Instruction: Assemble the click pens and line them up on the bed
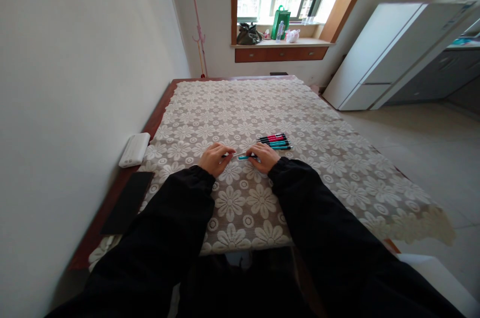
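Observation:
Over the near half of the cloth-covered table, my left hand and my right hand face each other, a small gap apart. The left fingers are pinched on a thin pen part, with a dark bit at the fingertips and a thin whitish piece reaching toward the right hand. A teal pen barrel pokes out to the left from the closed fingers of my right hand. Just beyond that hand lies a row of several pens, some black, some red and some teal. Exactly how the two pen parts meet is too small to make out.
A lace tablecloth with flower shapes covers the table. Along its left edge lie a white box-like device and a flat black object. Beyond are a windowsill with bags and a white fridge at right.

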`<state>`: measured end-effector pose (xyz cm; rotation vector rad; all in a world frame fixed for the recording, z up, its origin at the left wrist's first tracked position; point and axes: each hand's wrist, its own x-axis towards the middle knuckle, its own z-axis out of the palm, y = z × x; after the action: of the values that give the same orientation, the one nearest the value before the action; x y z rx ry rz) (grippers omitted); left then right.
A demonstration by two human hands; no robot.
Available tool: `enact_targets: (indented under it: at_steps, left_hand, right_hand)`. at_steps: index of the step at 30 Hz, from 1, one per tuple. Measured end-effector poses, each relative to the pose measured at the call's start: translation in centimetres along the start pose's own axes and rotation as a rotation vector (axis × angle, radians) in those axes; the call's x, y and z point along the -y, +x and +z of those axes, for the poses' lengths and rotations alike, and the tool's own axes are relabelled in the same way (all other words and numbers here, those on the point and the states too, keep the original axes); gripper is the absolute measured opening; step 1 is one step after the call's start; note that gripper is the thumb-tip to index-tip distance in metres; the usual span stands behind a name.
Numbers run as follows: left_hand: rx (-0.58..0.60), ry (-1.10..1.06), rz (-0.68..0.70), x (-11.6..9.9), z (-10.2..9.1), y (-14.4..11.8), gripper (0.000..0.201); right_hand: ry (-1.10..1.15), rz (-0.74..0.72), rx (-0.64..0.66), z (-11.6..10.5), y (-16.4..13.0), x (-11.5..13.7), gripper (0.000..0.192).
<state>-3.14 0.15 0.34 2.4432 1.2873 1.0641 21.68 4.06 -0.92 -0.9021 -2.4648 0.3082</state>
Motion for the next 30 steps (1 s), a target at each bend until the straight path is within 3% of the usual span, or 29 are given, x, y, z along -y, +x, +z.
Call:
enact_targets:
  at_steps: [9, 15, 23, 30]
  left_hand:
    - [-0.124, -0.203, -0.135, -0.7, 0.0, 0.2, 0.013]
    - [-0.099, -0.320, -0.193, -1.0, 0.3, 0.1, 0.017]
    - [-0.097, -0.279, -0.157, -1.1, 0.2, 0.1, 0.020]
    - [-0.142, -0.242, -0.006, -0.8, 0.2, 0.1, 0.013]
  right_hand:
    - [0.182, -0.088, -0.039, -0.2, 0.1, 0.5, 0.021]
    - [0.257, -0.091, -0.071, -0.2, 0.1, 0.9, 0.020]
    - [0.304, -0.084, -0.092, -0.1, 0.1, 1.2, 0.018]
    - [0.512, 0.086, -0.042, 0.1, 0.3, 1.3, 0.020]
